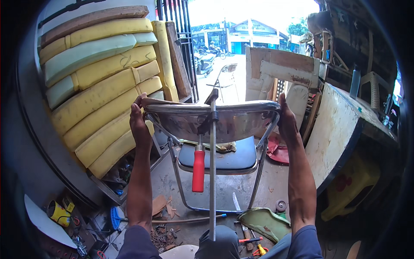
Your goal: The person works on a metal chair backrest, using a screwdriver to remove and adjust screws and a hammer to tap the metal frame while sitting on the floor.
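A folding chair with a shiny metal frame (pixel 177 183) stands before me, its backrest (pixel 172 117) toward me and its dark blue seat (pixel 241 159) beyond. My left hand (pixel 140 123) is closed around the backrest's left end, while my right hand (pixel 288 118) grips the right end; some fingers are hidden. Across the top edge of the backrest sits a bar clamp (pixel 213 181), its long bar hanging down and its red handle (pixel 198 170) to the left. A thin panel (pixel 157 101) lies along the backrest's top left. Some crumpled material (pixel 226 147) rests on the seat.
Yellow and green foam pads (pixel 103 90) are stacked at left. A white board (pixel 332 129) leans at right beside a yellow stool (pixel 351 190). On the floor lie a green cover (pixel 265 224), a screwdriver (pixel 261 249), a red piece (pixel 278 151) and scraps (pixel 166 205). Another chair (pixel 225 82) stands outside.
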Motion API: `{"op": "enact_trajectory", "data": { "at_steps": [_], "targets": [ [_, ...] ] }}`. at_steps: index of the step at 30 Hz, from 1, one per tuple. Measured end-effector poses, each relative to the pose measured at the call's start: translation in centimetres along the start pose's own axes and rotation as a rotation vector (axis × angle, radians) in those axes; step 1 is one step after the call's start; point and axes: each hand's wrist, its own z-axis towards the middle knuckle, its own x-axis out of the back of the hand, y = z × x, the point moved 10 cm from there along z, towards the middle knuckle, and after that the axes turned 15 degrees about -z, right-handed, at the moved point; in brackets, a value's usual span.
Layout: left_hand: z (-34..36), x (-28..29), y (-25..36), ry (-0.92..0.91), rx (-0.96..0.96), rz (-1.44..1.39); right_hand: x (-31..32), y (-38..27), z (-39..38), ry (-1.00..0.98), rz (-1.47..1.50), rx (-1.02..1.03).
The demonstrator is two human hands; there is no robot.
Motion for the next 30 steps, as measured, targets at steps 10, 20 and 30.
{"op": "enact_trajectory", "data": {
  "at_steps": [10, 20, 30],
  "targets": [
    [-0.5, 2.0, -4.6, 0.226, 0.182, -0.078, -1.0, -1.9, 0.0, 0.005, 0.113, 0.023],
    [1.7, 3.2, -12.1, 0.001, 0.508, -0.516, -0.8, -0.5, -0.5, 0.154, 0.16, 0.069],
    [1.7, 5.1, -12.3, 0.168, 0.359, -0.625, -1.7, -2.6, -1.4, 0.031, 0.164, 0.227]
  ]
}}
